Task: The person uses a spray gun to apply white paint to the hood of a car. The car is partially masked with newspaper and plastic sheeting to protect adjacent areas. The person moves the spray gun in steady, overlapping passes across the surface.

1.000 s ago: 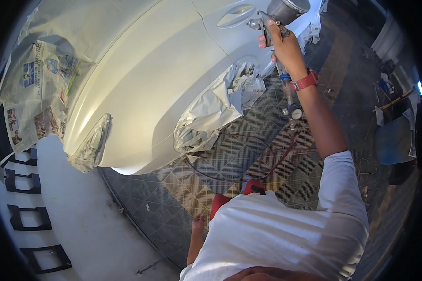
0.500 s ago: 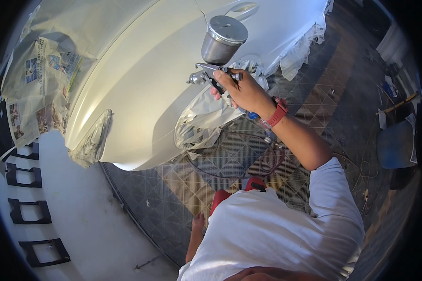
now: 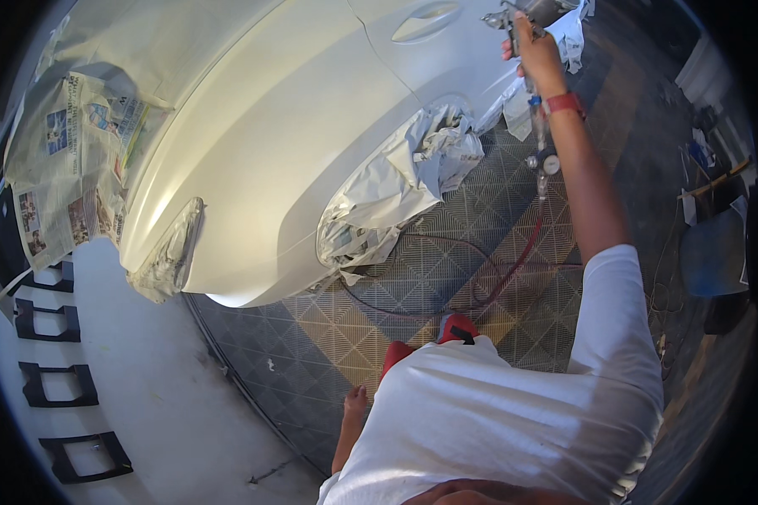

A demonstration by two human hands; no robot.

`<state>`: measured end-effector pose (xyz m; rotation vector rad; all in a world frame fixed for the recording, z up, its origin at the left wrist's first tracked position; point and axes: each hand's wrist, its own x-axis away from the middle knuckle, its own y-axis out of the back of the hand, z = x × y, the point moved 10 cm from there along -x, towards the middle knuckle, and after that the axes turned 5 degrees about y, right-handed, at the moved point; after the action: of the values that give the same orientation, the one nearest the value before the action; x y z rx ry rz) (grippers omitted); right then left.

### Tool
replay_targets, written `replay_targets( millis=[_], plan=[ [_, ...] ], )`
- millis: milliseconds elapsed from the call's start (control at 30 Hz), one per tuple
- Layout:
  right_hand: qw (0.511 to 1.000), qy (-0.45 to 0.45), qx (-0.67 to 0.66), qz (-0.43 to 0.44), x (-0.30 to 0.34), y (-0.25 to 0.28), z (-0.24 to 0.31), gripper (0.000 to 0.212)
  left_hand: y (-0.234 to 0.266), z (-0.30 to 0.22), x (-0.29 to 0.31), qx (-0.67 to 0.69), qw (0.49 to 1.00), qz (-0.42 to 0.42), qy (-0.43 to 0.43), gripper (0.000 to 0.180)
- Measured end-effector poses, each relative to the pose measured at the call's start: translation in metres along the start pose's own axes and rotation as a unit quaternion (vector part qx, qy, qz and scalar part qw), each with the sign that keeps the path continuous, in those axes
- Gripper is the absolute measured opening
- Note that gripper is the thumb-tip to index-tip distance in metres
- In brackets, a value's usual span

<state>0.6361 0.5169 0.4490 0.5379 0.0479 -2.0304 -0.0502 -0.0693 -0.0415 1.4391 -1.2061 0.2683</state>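
My right hand (image 3: 540,63) is wrapped round the grip of a metal spray gun (image 3: 512,23) near the top edge, its cup (image 3: 556,10) partly cut off by the frame. The nozzle points left, toward the pale car body (image 3: 269,160). Below the grip hang a regulator with a round gauge (image 3: 549,162) and a red air hose (image 3: 526,244) that runs down to the floor. A red band circles my right wrist. My left hand (image 3: 356,400) hangs low beside my body, apart from the car. Its fingers are too small and foreshortened to read.
Crumpled masking sheet (image 3: 387,185) fills the wheel opening. Newspaper masking (image 3: 76,160) covers part of the car at left. Several black frames (image 3: 59,383) stand along the left side. The hose loops over the patterned floor tiles (image 3: 328,337). Clutter and a blue-grey container (image 3: 712,261) stand right.
My right arm has stretched farther away and to the right, carrying the spray gun along the car's side to the top edge. The hose has lifted with it. My left hand has barely moved.
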Motion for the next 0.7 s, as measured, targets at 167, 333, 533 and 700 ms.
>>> replay_targets(
  millis=[167, 333, 533, 700],
  plan=[
    [0.994, -0.001, 0.076, -0.073, -0.026, 0.044, -0.033, 0.056, 0.012, -0.016, 0.007, -0.054, 0.998, -0.014, 0.018, 0.05],
    [0.999, -0.028, 0.032, -0.004, 0.035, 0.012, -0.027, 0.056, 0.012, -0.018, -0.001, -0.064, 0.998, 0.026, 0.005, 0.051],
    [0.98, -0.039, -0.092, 0.174, 0.156, -0.066, 0.016, 0.047, 0.016, -0.038, 0.002, -0.076, 0.997, 0.022, 0.01, 0.052],
    [0.939, -0.127, -0.051, 0.315, 0.221, -0.09, -0.017, 0.044, 0.012, -0.04, -0.013, -0.071, 0.997, 0.003, -0.041, 0.054]
  ],
)
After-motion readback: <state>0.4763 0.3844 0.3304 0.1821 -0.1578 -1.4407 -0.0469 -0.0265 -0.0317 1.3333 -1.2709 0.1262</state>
